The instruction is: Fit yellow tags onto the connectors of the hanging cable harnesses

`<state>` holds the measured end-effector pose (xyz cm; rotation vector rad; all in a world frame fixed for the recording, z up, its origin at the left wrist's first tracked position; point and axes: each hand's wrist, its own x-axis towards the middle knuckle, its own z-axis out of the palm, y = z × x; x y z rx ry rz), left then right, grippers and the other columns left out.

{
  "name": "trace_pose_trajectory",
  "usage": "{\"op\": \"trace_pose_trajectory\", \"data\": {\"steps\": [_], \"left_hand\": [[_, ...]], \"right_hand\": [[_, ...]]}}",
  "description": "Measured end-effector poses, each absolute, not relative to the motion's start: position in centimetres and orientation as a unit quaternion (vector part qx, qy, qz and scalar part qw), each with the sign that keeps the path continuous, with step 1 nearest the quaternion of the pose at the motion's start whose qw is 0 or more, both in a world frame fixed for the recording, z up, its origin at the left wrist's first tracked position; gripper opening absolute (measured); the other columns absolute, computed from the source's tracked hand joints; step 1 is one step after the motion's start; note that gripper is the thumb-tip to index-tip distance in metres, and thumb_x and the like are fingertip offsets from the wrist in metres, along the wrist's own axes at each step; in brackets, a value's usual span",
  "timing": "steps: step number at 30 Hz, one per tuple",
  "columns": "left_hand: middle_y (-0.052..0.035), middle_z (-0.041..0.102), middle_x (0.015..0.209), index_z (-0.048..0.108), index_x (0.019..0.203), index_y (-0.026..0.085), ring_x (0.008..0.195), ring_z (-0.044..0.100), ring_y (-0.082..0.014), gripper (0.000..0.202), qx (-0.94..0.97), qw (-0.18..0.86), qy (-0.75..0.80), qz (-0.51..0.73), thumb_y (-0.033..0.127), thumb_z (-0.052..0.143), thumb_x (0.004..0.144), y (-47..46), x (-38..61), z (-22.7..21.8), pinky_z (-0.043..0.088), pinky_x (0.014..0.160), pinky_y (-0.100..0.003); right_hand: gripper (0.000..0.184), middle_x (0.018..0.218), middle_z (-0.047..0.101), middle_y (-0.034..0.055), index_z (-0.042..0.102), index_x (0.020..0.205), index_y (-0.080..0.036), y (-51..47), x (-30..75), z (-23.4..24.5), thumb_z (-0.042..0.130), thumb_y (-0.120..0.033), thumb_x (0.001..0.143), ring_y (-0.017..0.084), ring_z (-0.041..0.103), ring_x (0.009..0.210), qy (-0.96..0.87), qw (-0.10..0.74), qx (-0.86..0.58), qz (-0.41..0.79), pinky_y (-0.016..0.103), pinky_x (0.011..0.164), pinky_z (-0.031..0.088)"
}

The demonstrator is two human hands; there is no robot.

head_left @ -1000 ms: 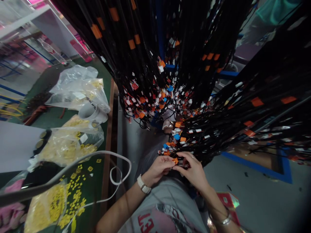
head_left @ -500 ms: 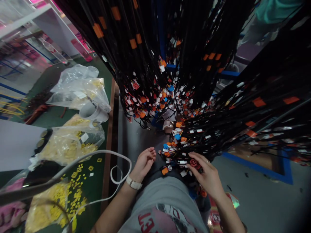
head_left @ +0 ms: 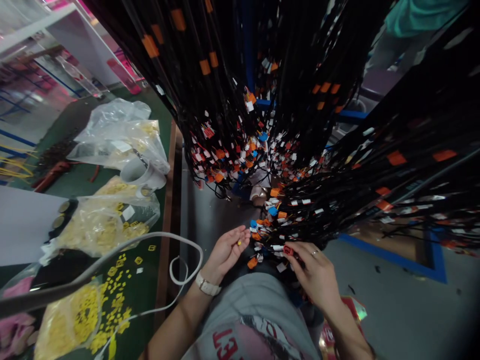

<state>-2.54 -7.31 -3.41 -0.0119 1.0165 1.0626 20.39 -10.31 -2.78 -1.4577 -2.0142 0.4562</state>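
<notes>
My right hand (head_left: 313, 265) pinches a dark red connector (head_left: 288, 250) between thumb and fingertips, beside the loose ends of a wire harness bundle (head_left: 277, 220). Palm up, my left hand (head_left: 229, 251) has its fingers curled around a small yellow piece (head_left: 239, 243), too small to make out in detail. A short gap separates the two hands, with white and orange connectors between and above them. A pale watch band (head_left: 207, 285) circles the left wrist.
Thick bundles of black harnesses (head_left: 213, 100) hang in front and to the right. On the green bench (head_left: 150, 280) at left lie bags of yellow parts (head_left: 108, 225), scattered yellow pieces (head_left: 118, 295) and a white cup (head_left: 138, 172). A white hose (head_left: 150, 237) loops near my left arm.
My right hand has moved slightly left with the red connector. My left hand has moved right and up, and the yellow piece in it now shows.
</notes>
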Motion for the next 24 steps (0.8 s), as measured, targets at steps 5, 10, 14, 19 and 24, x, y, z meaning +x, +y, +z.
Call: {"op": "trace_pose_trajectory", "data": {"steps": [5,10,14,19,24], "left_hand": [[-0.0125,0.069,0.089,0.060,0.091,0.008,0.067,0.066,-0.0112,0.010,0.048,0.773,0.454,0.441,0.015,0.057,0.084,-7.8,-0.9,-3.2,0.056,0.062,-0.020],[-0.0051,0.065,0.073,0.059,0.080,0.010,0.056,0.059,-0.0072,0.021,0.105,0.798,0.440,0.399,0.029,0.068,0.077,-8.2,0.7,-3.1,0.050,0.052,-0.016],[0.0011,0.057,0.062,0.062,0.079,0.010,0.051,0.052,-0.0036,0.025,0.132,0.804,0.437,0.381,0.029,0.074,0.070,-8.2,1.7,-3.0,0.044,0.050,-0.014],[-0.0027,0.061,0.068,0.066,0.089,0.006,0.056,0.056,-0.0055,0.032,0.137,0.816,0.430,0.360,0.029,0.075,0.069,-8.1,2.6,-2.8,0.047,0.055,-0.016],[-0.0059,0.066,0.077,0.064,0.094,0.007,0.064,0.062,-0.0087,0.029,0.126,0.828,0.413,0.357,0.022,0.073,0.071,-8.1,3.0,-2.7,0.052,0.061,-0.018]], "right_hand": [[0.017,0.090,0.069,0.0048,0.065,0.097,-0.022,-8.9,20.6,-3.6,0.059,-0.031,0.083,0.019,0.064,0.084,-0.730,0.340,-0.533,0.259,0.031,0.074,0.053],[0.019,0.092,0.068,0.0062,0.065,0.098,-0.022,-8.4,20.9,-4.1,0.059,-0.031,0.083,0.020,0.064,0.086,-0.725,0.327,-0.530,0.294,0.033,0.075,0.053],[0.018,0.091,0.068,0.0061,0.066,0.097,-0.023,-8.6,20.9,-4.1,0.058,-0.032,0.083,0.021,0.064,0.085,-0.722,0.330,-0.530,0.297,0.033,0.074,0.053],[0.017,0.090,0.068,0.0056,0.065,0.098,-0.023,-8.7,20.8,-4.4,0.057,-0.027,0.083,0.021,0.064,0.085,-0.729,0.320,-0.534,0.285,0.033,0.074,0.052],[0.017,0.092,0.068,0.0064,0.064,0.099,-0.021,-8.7,20.6,-4.5,0.056,-0.024,0.084,0.021,0.063,0.087,-0.741,0.301,-0.540,0.262,0.033,0.076,0.052]]}}
